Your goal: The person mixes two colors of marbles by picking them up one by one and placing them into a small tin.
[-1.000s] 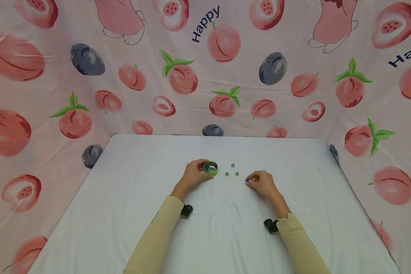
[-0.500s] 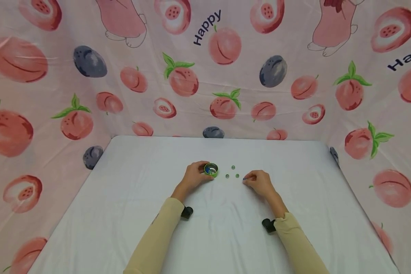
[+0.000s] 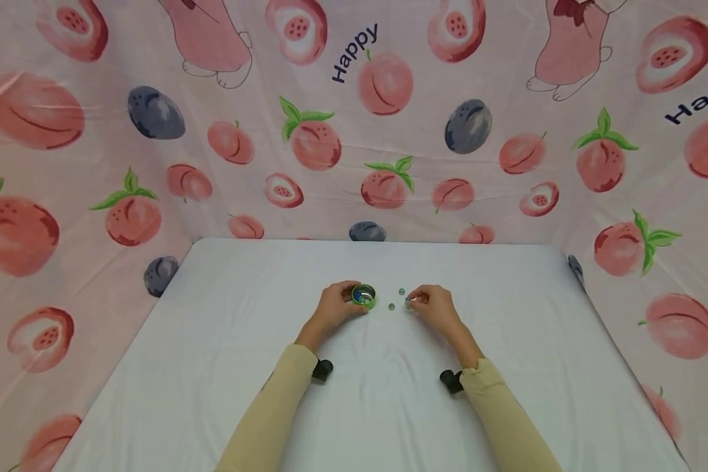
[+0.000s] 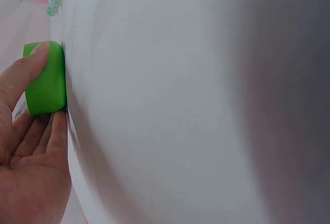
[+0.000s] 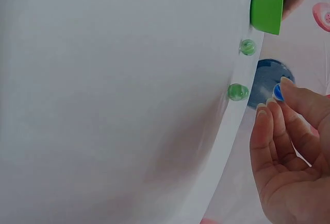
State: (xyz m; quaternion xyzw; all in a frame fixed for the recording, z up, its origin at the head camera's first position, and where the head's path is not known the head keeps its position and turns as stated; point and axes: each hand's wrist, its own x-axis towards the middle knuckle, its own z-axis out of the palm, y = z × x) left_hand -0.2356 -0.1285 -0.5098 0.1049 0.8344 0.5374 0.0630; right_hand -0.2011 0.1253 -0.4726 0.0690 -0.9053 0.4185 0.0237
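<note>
Presently my left hand grips a small green cup, thumb on one side, fingers round the other; cup upright on the white cloth, something blue showing inside. My right hand pinches a blue marble between thumb and fingertips, nearly closed, held just above the cloth, to the right of the cup. Green marbles lie between cup and right hand.
</note>
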